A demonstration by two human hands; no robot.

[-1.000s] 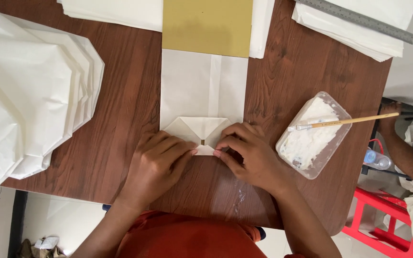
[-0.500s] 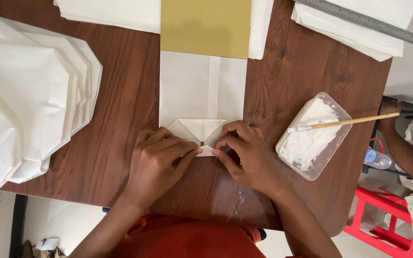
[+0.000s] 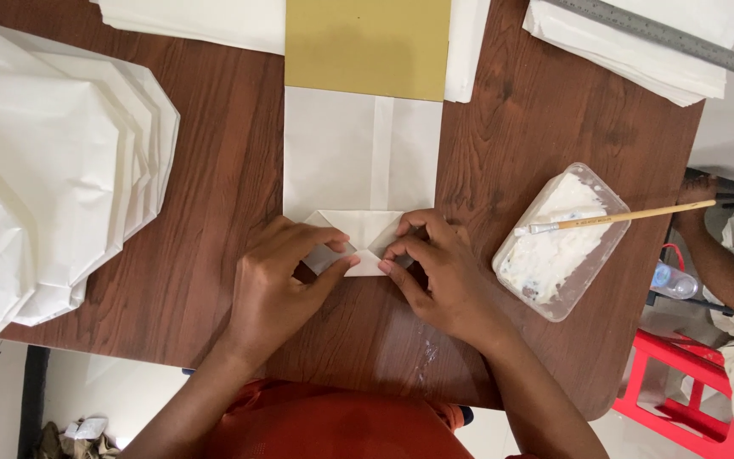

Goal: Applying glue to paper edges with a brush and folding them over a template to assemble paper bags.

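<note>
Both hands, left (image 3: 278, 285) and right (image 3: 439, 272), pinch the bag (image 3: 358, 170) flap; best press creases flat, corners aligned.

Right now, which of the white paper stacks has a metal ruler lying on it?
The white stack at the table's far right corner; the grey ruler crosses it. The other stacks carry none.

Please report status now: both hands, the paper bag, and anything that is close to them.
Left hand and right hand both pressing the folded bottom flaps of the white paper bag. Bag flat on wooden table. Glue tub with brush beside right hand, apart.
</note>
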